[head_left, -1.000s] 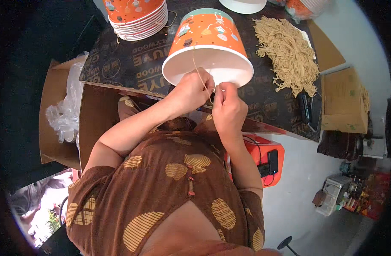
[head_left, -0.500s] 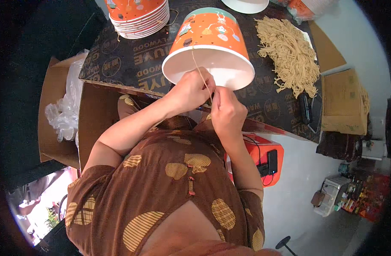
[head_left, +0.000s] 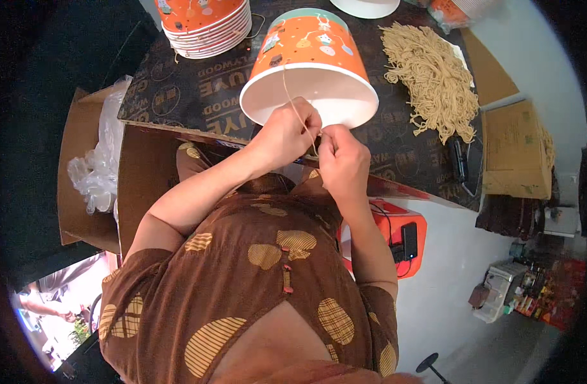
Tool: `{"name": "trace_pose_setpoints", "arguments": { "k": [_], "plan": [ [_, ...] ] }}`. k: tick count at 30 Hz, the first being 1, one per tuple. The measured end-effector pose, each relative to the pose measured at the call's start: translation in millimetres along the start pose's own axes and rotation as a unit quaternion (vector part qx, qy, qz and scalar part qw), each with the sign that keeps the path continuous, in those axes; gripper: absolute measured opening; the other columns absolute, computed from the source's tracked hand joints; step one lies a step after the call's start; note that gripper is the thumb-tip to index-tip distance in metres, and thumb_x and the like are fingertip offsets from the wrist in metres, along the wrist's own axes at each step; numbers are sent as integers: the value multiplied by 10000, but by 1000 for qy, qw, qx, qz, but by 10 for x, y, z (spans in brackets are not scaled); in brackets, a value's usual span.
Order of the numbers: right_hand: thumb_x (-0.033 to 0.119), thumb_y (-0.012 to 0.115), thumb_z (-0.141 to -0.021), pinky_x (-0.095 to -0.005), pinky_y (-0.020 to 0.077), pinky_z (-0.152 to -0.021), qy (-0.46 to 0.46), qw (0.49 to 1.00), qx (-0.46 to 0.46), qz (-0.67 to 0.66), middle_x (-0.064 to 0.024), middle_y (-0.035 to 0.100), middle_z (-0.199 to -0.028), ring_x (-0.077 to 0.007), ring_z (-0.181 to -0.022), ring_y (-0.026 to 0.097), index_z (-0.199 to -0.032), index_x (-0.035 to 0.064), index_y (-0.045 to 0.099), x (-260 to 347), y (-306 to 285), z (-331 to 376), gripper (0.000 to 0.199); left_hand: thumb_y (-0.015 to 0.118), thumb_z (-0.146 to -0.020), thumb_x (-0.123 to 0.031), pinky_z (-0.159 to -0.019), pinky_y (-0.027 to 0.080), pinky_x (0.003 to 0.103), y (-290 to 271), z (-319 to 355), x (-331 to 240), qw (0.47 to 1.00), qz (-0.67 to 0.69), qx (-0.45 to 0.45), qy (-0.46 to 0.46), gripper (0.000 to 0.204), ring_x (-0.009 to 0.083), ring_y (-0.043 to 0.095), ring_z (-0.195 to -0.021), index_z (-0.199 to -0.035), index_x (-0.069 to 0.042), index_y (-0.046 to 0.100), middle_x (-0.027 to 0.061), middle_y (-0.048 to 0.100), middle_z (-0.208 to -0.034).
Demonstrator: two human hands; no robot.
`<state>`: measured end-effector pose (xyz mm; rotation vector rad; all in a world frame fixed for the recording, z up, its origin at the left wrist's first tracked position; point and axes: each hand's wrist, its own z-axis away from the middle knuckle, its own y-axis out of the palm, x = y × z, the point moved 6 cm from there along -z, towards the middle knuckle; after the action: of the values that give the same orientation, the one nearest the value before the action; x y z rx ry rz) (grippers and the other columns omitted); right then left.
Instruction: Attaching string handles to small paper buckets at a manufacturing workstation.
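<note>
An orange paper bucket (head_left: 309,51) with cartoon figures, a green base band and a white inside lies on its side on the dark table, its mouth turned toward me. A thin tan cord (head_left: 288,89) comes out near its rim and runs down across my left hand (head_left: 285,131). That hand is closed in a pinch on the cord in front of the bucket's mouth. My right hand (head_left: 344,157) is pinched too, its fingertips meeting the left's at the cord. The cord's end between the fingers is mostly hidden.
Nested orange buckets (head_left: 207,29) stand at the table's (head_left: 178,96) far left. A heap of tan cords (head_left: 431,80) lies right, beside a black-handled tool (head_left: 458,160). Cardboard boxes (head_left: 514,150) flank the table. A red stool (head_left: 399,240) with a phone stands below right.
The bucket has shifted slightly left and up in view. My right hand has turned a little, its fingers more curled at the cord. Both hands keep their pinch.
</note>
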<state>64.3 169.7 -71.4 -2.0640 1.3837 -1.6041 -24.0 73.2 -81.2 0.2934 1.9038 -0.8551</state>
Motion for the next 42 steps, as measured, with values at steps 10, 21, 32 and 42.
{"name": "trace_pose_setpoints", "arguments": {
  "k": [10,21,32,42],
  "plan": [
    [69,609,-817,-467,476,-582,46,998,8,-42,-205,617,-691,-402,-656,620,-851,39,621,-86,26,-40,47,599,-746,94,-626,458,266,-22,56,7,1000,-4,12,14,119,129,548,-725,-814,8,552,59,541,-830],
    [80,617,-811,-475,480,-582,68,997,3,-44,-204,622,-691,-403,-663,625,-816,43,617,-100,47,-32,38,626,-738,82,-623,475,283,-34,72,-7,998,19,5,-58,127,144,568,-728,-816,24,545,75,552,-859],
    [83,613,-815,-484,478,-583,47,998,-5,-38,-198,623,-683,-400,-654,624,-812,45,612,-67,34,-26,39,622,-767,62,-644,479,302,-19,54,-78,1000,-16,-2,16,103,181,594,-745,-789,23,529,95,571,-845],
    [102,603,-847,-476,472,-563,-10,998,19,56,-182,621,-705,-383,-632,618,-847,34,561,25,-16,42,80,602,-799,17,-599,463,320,-9,11,-32,997,-64,-32,-1,49,205,577,-673,-810,23,555,108,584,-753]
  ]
}}
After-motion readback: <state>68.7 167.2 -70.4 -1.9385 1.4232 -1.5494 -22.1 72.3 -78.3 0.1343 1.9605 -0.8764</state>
